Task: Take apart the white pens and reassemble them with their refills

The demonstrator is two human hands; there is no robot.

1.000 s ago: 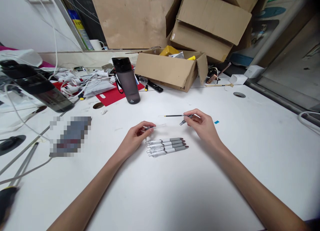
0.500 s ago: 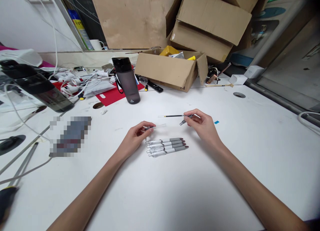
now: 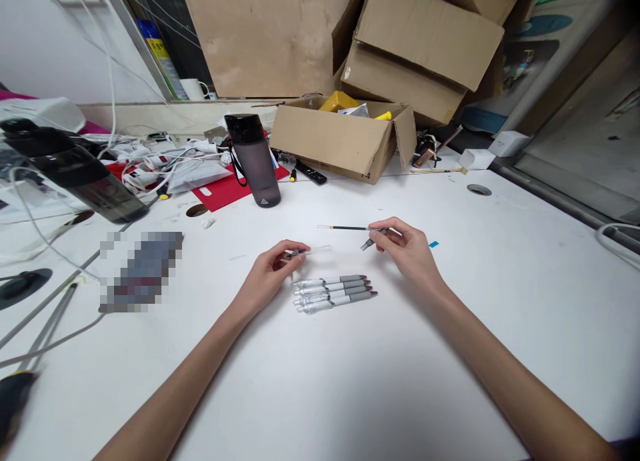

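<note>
My left hand [image 3: 274, 269] is closed on a clear pen barrel [image 3: 320, 249], whose see-through end points right. My right hand [image 3: 404, 249] pinches a dark pen refill [image 3: 349, 228], held level with its pale end toward the left. A grey pen grip [image 3: 369, 244] also sticks out from under the right fingers. Between the refill's left end and the barrel there is a gap. Just below the hands, several white-and-grey pens [image 3: 340, 293] lie side by side on the white table, their grey tips to the right.
A dark water bottle [image 3: 257, 161] stands behind, beside an open cardboard box [image 3: 330, 138]. Another bottle [image 3: 85, 174] leans at the left near a blurred-out flat object [image 3: 150, 271]. A small blue scrap [image 3: 434, 244] lies right of my right hand. Cables run along the left.
Both hands stay nearly in place. The refill has levelled slightly, and the clear barrel shows a little more plainly in my left hand.
</note>
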